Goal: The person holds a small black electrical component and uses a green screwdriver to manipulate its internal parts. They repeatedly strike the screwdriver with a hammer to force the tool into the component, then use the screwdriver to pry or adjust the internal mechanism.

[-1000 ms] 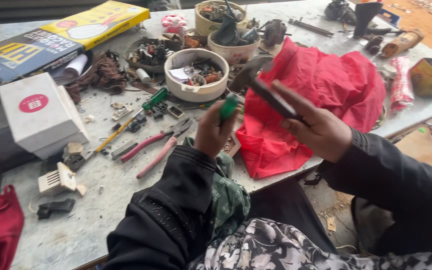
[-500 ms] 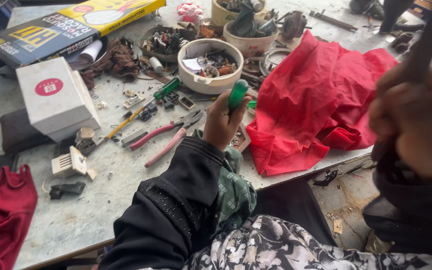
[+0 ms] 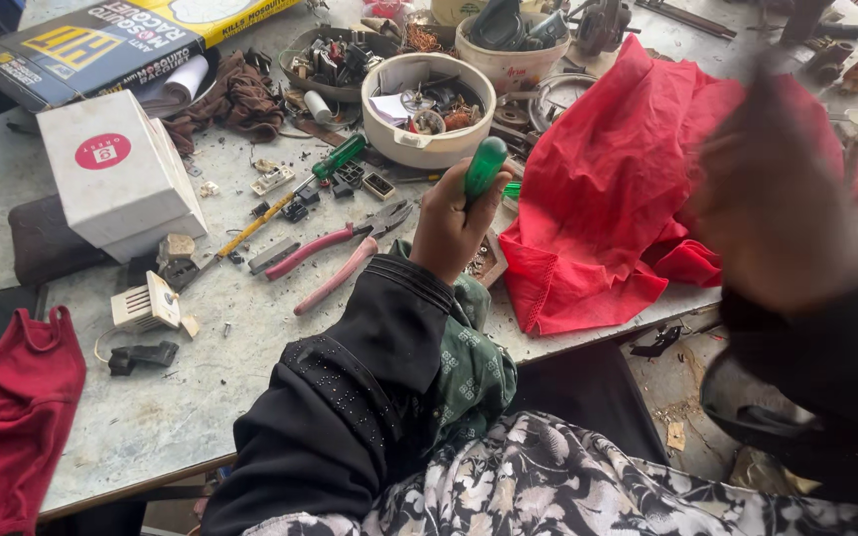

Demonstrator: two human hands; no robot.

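The right hand (image 3: 777, 199) is a dark motion blur close to the camera; its fingers cannot be made out, nor whether it holds anything. It covers part of the crumpled red cloth (image 3: 608, 208) behind it. The left hand (image 3: 452, 226) wraps the green plastic tool handle (image 3: 484, 169), hiding the lower end and any shaft. The small parts inside the round white bowl (image 3: 427, 109) are too small to identify. The picture's left edge cuts off the dark red fabric piece (image 3: 12, 417).

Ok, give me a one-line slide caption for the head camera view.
Left hand grips a green-handled screwdriver over a cluttered workbench, beside a red cloth and red-handled pliers; the right hand is a blur.
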